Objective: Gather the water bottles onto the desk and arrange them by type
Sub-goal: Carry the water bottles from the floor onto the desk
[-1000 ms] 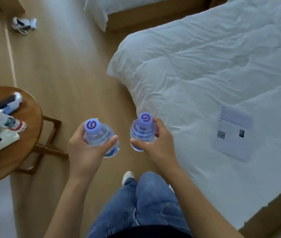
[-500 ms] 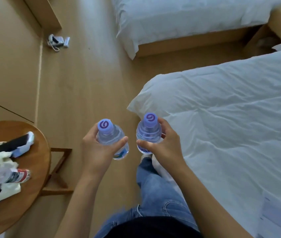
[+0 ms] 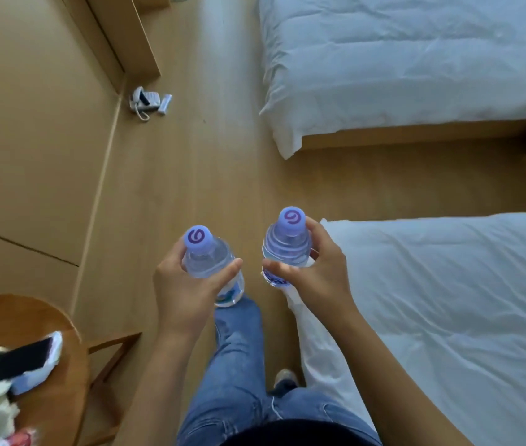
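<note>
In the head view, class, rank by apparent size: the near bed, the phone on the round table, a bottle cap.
1. Near bed
2. Phone
3. Bottle cap; both caps look alike.

The view swings away from the near bed (image 3: 448,300), which now fills only the lower right, and its sheet of paper drops out of sight. The far bed (image 3: 400,59) comes fully into view above. The phone on the floor (image 3: 145,101) sits lower and closer than before. The round worktop (image 3: 62,397) slides to the lower left corner, and the bottle lying on it is now almost out of frame.
</note>
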Action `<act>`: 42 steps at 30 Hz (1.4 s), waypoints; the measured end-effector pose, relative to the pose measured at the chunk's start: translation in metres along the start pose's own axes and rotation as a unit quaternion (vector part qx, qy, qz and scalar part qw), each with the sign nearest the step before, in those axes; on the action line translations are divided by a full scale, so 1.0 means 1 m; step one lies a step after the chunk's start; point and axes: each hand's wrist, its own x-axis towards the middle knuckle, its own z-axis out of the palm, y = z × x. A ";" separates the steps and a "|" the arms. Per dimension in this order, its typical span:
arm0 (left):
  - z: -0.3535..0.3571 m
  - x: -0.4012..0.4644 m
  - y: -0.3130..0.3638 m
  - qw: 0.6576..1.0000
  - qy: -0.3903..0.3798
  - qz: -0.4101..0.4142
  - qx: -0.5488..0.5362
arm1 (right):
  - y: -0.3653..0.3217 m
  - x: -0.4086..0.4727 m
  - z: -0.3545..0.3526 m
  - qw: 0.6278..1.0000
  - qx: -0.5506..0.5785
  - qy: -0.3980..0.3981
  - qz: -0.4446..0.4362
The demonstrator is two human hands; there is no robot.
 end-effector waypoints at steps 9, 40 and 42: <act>0.013 0.270 -0.008 0.999 -0.034 0.000 -0.013 | -0.047 0.244 0.089 1.000 0.018 0.000 0.005; 0.056 1.107 -0.003 0.996 0.088 -0.001 -0.023 | -0.189 1.065 0.329 0.996 0.027 -0.071 -0.043; 0.056 1.160 -0.010 0.996 0.090 0.004 -0.025 | -0.194 1.114 0.353 0.996 0.020 -0.069 -0.048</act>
